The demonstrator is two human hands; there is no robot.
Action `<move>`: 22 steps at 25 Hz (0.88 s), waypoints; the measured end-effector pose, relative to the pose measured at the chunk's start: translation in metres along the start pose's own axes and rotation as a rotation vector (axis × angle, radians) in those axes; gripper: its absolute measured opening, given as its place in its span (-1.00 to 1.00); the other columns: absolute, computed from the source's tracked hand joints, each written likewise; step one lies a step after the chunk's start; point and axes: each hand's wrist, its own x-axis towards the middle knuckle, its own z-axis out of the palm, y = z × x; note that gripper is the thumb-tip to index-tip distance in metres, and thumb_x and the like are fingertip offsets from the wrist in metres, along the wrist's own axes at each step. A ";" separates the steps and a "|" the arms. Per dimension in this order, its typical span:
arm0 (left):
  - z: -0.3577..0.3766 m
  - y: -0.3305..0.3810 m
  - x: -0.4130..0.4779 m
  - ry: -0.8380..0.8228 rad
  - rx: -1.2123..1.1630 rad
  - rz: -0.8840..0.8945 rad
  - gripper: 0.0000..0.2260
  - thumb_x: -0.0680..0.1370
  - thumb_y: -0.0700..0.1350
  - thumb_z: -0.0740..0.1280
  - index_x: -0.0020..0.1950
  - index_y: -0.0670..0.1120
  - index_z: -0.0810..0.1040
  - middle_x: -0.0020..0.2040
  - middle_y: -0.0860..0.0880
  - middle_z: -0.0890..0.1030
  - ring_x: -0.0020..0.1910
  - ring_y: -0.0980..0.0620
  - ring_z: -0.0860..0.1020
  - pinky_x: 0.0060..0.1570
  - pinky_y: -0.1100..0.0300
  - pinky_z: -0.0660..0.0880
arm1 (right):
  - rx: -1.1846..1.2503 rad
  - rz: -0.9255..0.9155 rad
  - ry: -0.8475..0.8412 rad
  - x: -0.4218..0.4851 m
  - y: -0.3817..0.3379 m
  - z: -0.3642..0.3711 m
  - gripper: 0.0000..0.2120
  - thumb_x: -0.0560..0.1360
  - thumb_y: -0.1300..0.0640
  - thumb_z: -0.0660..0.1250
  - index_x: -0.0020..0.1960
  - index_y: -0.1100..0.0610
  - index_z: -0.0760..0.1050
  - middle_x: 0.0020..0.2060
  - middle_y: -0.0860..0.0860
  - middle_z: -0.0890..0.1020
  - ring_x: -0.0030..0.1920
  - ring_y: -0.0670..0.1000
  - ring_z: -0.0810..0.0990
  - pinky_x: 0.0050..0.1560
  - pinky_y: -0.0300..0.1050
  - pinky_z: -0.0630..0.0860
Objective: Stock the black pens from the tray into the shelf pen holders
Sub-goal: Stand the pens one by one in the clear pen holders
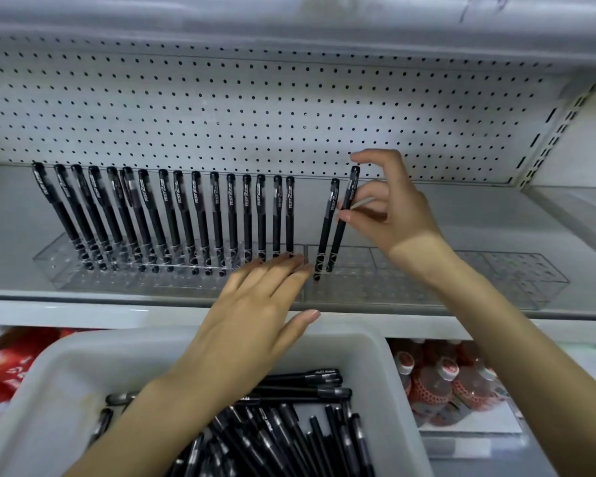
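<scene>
Head view: white pegboard (255, 108) backs grey shelf (461, 215).

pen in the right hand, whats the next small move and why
Probably press the pen down until it seats, then release. The right hand pinches it near the cap. Its tip looks to be in the right holder, but its cap stands higher than the neighbour pen beside it. The left hand lies flat at the holder's front, seemingly steadying it.
</scene>
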 end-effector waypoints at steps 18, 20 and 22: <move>-0.014 -0.002 -0.007 -0.055 -0.062 -0.052 -0.50 0.59 0.20 0.00 0.43 -0.03 0.31 0.41 -0.03 0.35 0.36 0.09 0.23 0.39 0.11 0.02 | -0.074 0.074 -0.025 -0.028 -0.007 -0.016 -0.44 0.42 0.25 0.45 0.32 0.01 0.28 -0.05 0.01 0.59 -0.03 -0.08 0.61 0.04 -0.20 0.55; -0.023 -0.004 -0.015 -0.061 -0.105 -0.064 -0.49 0.59 0.20 0.01 0.45 -0.03 0.29 0.42 -0.04 0.34 0.37 0.05 0.24 0.34 0.13 0.04 | -0.094 0.046 -0.024 -0.042 -0.018 -0.012 -0.45 0.43 0.24 0.44 0.32 0.04 0.29 -0.06 -0.01 0.56 -0.04 -0.11 0.60 0.04 -0.24 0.54; -0.030 -0.008 -0.027 -0.081 -0.142 -0.072 -0.49 0.59 0.21 0.01 0.44 -0.01 0.31 0.40 -0.01 0.35 0.36 0.03 0.29 0.30 0.17 0.09 | -0.135 0.022 -0.049 -0.061 -0.026 -0.003 -0.49 0.45 0.21 0.42 0.32 0.03 0.29 -0.04 -0.03 0.52 -0.03 -0.11 0.57 0.03 -0.29 0.51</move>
